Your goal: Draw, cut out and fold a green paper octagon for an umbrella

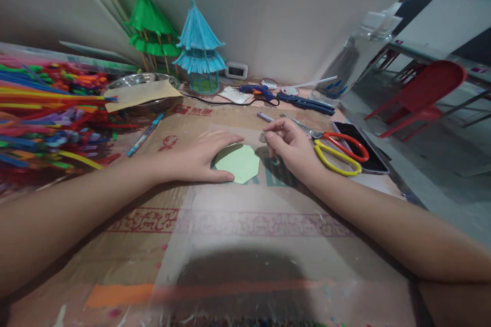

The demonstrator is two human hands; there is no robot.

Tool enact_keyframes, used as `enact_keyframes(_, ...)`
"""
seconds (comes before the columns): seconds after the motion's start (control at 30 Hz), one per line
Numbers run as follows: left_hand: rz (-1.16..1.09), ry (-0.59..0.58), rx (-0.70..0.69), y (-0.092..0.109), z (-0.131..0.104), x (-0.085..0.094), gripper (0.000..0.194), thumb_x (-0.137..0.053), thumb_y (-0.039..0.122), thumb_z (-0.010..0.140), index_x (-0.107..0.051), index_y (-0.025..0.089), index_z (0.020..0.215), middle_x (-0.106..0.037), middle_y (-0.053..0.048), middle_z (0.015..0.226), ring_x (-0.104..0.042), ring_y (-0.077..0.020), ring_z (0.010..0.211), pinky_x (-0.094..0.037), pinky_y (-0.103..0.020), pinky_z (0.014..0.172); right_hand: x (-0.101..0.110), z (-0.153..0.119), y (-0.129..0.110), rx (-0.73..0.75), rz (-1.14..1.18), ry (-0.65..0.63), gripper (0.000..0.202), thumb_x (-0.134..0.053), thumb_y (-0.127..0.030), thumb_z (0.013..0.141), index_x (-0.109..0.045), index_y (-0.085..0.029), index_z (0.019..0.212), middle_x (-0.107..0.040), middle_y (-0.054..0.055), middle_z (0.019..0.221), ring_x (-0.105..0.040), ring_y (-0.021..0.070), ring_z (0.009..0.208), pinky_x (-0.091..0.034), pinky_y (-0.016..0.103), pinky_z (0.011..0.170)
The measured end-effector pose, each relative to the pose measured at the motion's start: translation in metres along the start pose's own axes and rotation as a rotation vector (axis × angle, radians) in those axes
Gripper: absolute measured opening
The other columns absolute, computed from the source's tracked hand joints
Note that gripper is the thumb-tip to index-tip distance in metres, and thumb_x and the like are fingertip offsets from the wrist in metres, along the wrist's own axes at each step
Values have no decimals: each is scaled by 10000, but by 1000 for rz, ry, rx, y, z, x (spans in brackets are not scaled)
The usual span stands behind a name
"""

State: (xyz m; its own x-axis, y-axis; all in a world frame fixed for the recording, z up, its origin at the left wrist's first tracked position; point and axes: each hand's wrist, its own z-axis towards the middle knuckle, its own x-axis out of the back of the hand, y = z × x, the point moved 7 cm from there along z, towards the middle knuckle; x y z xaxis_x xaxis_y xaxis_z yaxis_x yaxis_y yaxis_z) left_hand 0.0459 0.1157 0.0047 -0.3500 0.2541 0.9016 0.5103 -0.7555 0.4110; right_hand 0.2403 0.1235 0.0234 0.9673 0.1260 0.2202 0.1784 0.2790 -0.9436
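Observation:
My left hand [203, 158] curves around the left side of a pale green paper octagon [238, 164], thumb at its lower edge and fingers along its upper edge. Just right of the paper, my right hand [289, 143] is closed in a pinch. Between its thumb and fingertips shows a small greyish rounded piece [263, 137], whose kind I cannot make out. Scissors [341, 152] with one red and one yellow handle lie beside the right wrist. A purplish pen-like stick [264, 117] rests beyond the right fingers.
Colourful pipe cleaners [49, 122] heap at the left, near a blue pen [146, 134] and a metal bowl [130, 80]. Behind stand a green [151, 28] and a blue [199, 41] pagoda model. A glue gun [261, 92], stapler [307, 103], clear bottle [345, 61] and phone [374, 159] sit rightward.

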Motion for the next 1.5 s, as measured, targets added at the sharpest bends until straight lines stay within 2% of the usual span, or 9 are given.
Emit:
enact_keyframes(0.4,-17,105,5,5,3,-1,763,-716,605,894,-509,188,1498,-580,-173,1507,-479,-392,1434,-358,-578,1213,-1,3,7,5,58,-19,261,-667,-430,911,-536,-236,1027,-617,-48,779,-590,108,596,-533,310,638)
enact_keyframes(0.53,10,148,-2,10,1,4,544,-738,550,886,-641,186,1278,-631,-149,1352,-554,-356,1314,-435,-525,1134,-6,1,4,77,-161,-151,240,-626,-394,950,-559,-217,1098,-639,-16,797,-612,154,695,-483,322,671)
enact_keyframes(0.7,170,142,-211,30,-3,5,275,-644,443,1002,-770,231,1122,-689,-90,1113,-632,-287,1085,-455,-466,1040,-10,2,7,105,-388,-249,186,-614,-350,941,-610,-194,1043,-607,-6,781,-555,163,691,-428,318,664)
enact_keyframes(0.83,211,105,-250,35,-5,2,287,-580,387,1047,-778,230,1183,-697,-93,1085,-648,-266,1011,-486,-412,935,-11,9,10,59,-382,-255,170,-628,-342,928,-602,-200,1018,-602,-7,782,-549,164,690,-417,304,646)
enact_keyframes(0.97,168,109,-235,35,-7,1,277,-585,355,1041,-777,219,1187,-691,-110,1189,-656,-269,1084,-497,-400,969,-23,18,15,-43,-335,-386,145,-640,-331,918,-602,-200,968,-608,-9,758,-560,157,691,-419,283,624)
enact_keyframes(1.1,153,107,-215,35,-7,1,260,-591,353,1032,-783,221,1146,-685,-101,1132,-651,-251,1024,-507,-379,930,-37,21,9,86,-409,-477,137,-643,-322,894,-609,-204,955,-574,-31,734,-514,139,656,-386,272,606)
enact_keyframes(1.2,146,86,-199,34,-6,0,275,-581,360,1035,-776,223,1170,-671,-94,1102,-640,-247,1003,-502,-374,911,-36,23,7,159,-481,-431,99,-629,-274,867,-562,-216,912,-564,-36,733,-500,139,651,-372,274,607)
enact_keyframes(1.3,134,74,-188,32,-5,0,296,-566,374,1044,-768,222,1198,-657,-92,1094,-632,-252,1019,-493,-372,916,-31,25,7,141,-471,-376,95,-612,-281,873,-553,-216,910,-575,-24,755,-520,146,674,-390,281,628)
enact_keyframes(1.5,124,70,-190,32,-5,0,292,-566,377,1043,-764,224,1191,-660,-97,1131,-627,-252,1034,-484,-379,938,-37,19,6,131,-461,-496,163,-617,-362,905,-596,-208,951,-576,-26,752,-515,146,676,-389,282,632)
